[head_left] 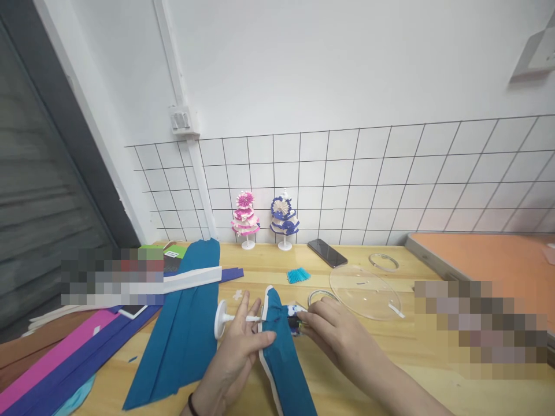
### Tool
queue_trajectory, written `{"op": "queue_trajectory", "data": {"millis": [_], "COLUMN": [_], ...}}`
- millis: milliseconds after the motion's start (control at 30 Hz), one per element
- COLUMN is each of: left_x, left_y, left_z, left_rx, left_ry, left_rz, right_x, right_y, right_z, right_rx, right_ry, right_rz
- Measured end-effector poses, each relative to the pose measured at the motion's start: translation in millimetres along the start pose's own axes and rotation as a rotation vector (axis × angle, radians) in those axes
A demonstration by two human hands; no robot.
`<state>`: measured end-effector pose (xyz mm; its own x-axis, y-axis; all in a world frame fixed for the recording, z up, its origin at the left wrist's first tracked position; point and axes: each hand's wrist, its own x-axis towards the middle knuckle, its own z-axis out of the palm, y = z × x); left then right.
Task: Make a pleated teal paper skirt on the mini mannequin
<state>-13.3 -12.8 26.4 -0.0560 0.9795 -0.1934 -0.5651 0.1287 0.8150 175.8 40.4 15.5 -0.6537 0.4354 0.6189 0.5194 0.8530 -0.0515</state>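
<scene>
My left hand (pixel 243 341) has its thumb on a teal paper strip (pixel 288 364) with a white edge, its fingers behind it. A white stand (pixel 221 319) lies sideways by these fingers, its round base pointing left and its stem running toward the gathered end of the strip. My right hand (pixel 336 329) is closed, fingertips pinched at a small dark piece (pixel 295 321) beside the strip. Blue-and-white material shows around that piece; its exact form is hard to make out.
Teal sheets (pixel 186 346) lie left under a white strip (pixel 193 278). Behind stand a pink paper tree (pixel 245 216) and a blue one (pixel 284 219). A phone (pixel 327 253), pleated blue paper (pixel 298 275) and a clear disc (pixel 364 292) lie farther back. An orange board (pixel 485 266) is right.
</scene>
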Motion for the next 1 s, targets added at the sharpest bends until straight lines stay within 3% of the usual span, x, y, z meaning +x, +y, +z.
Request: {"op": "queue_trajectory", "data": {"millis": [1000], "left_x": [2.4], "left_y": [-1.5], "left_z": [-4.4], "left_rx": [-0.023], "left_ry": [-0.034], "left_rz": [-0.033], "right_x": [-0.5], "right_y": [0.2], "right_z": [-0.7], "right_rx": [0.0], "right_ry": [-0.011], "right_rz": [-0.023]}}
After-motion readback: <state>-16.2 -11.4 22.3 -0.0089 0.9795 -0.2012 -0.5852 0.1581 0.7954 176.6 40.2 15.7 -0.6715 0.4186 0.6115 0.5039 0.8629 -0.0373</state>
